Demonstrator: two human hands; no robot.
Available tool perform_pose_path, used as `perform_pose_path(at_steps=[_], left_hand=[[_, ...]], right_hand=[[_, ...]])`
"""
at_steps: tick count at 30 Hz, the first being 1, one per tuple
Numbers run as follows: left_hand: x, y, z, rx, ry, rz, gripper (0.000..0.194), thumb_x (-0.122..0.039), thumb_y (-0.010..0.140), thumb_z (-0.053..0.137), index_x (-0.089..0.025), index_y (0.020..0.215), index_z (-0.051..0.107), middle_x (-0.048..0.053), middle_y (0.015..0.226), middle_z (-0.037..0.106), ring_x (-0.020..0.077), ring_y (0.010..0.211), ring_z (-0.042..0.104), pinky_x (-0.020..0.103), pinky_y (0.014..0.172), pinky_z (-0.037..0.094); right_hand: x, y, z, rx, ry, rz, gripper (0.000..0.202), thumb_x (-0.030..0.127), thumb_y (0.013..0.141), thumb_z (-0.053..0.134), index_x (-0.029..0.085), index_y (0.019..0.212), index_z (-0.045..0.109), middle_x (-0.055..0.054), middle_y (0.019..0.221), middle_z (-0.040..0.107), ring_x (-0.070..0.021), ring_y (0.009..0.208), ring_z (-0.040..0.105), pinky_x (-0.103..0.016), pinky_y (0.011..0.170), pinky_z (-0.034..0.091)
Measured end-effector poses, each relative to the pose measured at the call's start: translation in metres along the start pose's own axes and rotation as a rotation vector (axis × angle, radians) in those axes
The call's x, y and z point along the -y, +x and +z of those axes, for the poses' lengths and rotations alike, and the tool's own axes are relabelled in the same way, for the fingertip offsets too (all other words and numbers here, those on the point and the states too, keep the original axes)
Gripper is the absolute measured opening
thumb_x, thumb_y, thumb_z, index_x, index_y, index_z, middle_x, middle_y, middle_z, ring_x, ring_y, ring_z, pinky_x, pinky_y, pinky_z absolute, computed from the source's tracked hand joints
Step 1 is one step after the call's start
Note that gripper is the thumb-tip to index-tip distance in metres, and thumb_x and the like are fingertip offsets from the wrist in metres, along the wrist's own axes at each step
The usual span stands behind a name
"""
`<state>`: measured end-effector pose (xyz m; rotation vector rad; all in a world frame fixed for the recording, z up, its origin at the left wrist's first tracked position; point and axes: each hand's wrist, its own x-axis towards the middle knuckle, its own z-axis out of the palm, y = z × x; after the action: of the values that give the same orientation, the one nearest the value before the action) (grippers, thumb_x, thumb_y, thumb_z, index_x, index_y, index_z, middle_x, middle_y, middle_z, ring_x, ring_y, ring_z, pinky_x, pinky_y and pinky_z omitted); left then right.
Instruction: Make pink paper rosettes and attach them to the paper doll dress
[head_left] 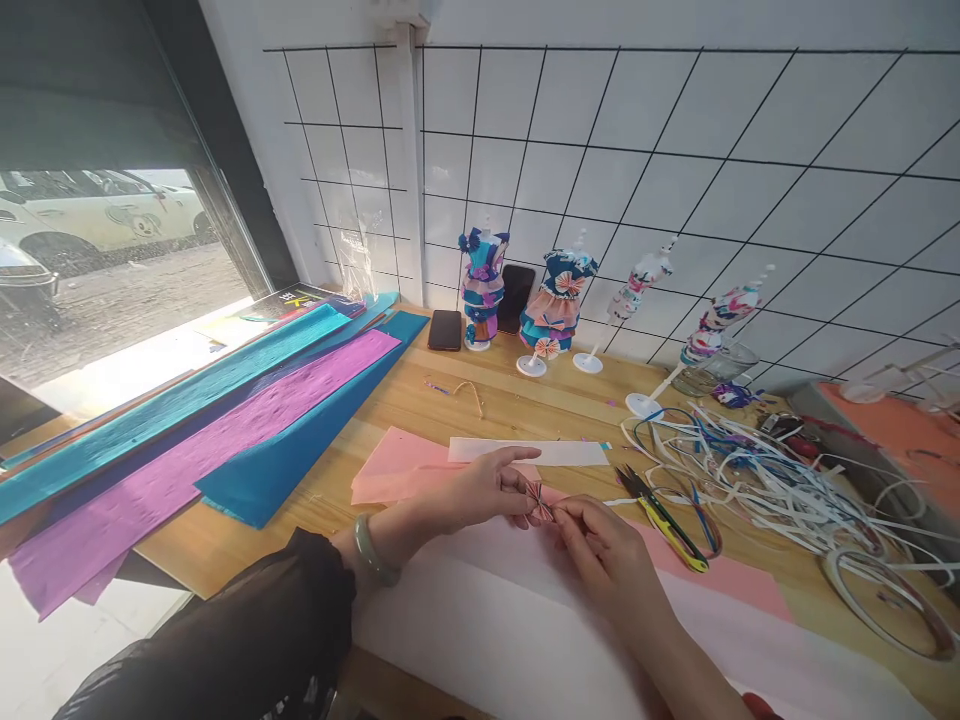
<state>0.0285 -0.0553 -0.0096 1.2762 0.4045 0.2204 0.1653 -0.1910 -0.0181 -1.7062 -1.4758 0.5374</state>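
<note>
A small pleated bow [538, 502], striped in reddish and pale tones, is held between both hands above the paper. My left hand [491, 490], with a green bangle at the wrist, pinches its left side, the index finger stretched out. The fingertips of my right hand [596, 545] are closed on the bow's right edge. Beneath the hands lie a large white sheet [465, 630] and pink sheets [397, 465]. A narrow white strip [555, 453] lies just beyond them. Black and yellow scissors [664, 520] rest to the right of my right hand.
Purple paper [210, 450] and blue paper [300, 460] stretch across the left. Small dressed mannequins [484, 290] stand along the back wall near a black phone [445, 330]. Tangled white and blue strips [757, 480] cover the right side, beside a roll of tape [889, 605].
</note>
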Motion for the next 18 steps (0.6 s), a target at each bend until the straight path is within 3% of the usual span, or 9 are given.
perform_pose_path(at_steps=[10,18], left_hand=[[0.006,0.0016,0.0002,-0.046,-0.076,0.028,0.078,-0.028,0.071,0.069,-0.014,0.135,0.027,0.01,0.09,0.064,0.0161,0.075,0.063,0.037,0.077,0.047],[0.0062,-0.0012,0.002,0.011,0.057,0.041,0.076,-0.03,0.069,0.071,-0.019,0.134,0.033,0.002,0.078,0.058,0.0133,0.067,0.06,0.034,0.071,0.048]], right_hand=[[0.0026,0.0031,-0.0006,-0.068,-0.018,0.002,0.021,0.033,0.089,0.042,0.021,0.079,0.057,-0.004,0.076,0.06,-0.0157,0.064,0.055,-0.025,0.055,0.044],[0.0064,0.0008,-0.0015,-0.104,-0.019,0.019,0.021,0.033,0.088,0.043,0.021,0.081,0.058,-0.004,0.078,0.061,-0.0154,0.063,0.055,-0.024,0.054,0.043]])
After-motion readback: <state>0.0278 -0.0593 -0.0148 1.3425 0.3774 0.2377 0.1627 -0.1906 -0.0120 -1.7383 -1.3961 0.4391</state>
